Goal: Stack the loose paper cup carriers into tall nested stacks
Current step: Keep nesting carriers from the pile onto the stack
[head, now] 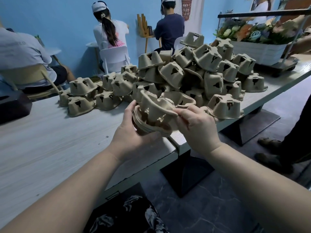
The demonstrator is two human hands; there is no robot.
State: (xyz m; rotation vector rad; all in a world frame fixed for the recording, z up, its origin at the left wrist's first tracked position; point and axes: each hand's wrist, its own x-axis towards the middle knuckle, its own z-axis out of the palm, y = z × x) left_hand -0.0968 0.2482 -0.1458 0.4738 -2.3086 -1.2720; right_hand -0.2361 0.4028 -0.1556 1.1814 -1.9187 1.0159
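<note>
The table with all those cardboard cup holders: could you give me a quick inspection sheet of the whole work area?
Surface: pale wood-grain table, on black bases.
Job's things: large heap of loose carriers lying jumbled on the table; small nested stack held above the table's near edge, with a top carrier tilted, not yet seated.
Clutter: flower box on a cart at the far right.
Hands: left hand grips the nested stack from below; right hand pinches the top carrier's rim.
Cables: nothing seen.
Surroundings: blue wall, three seated people facing away, someone's shoes at right.
</note>
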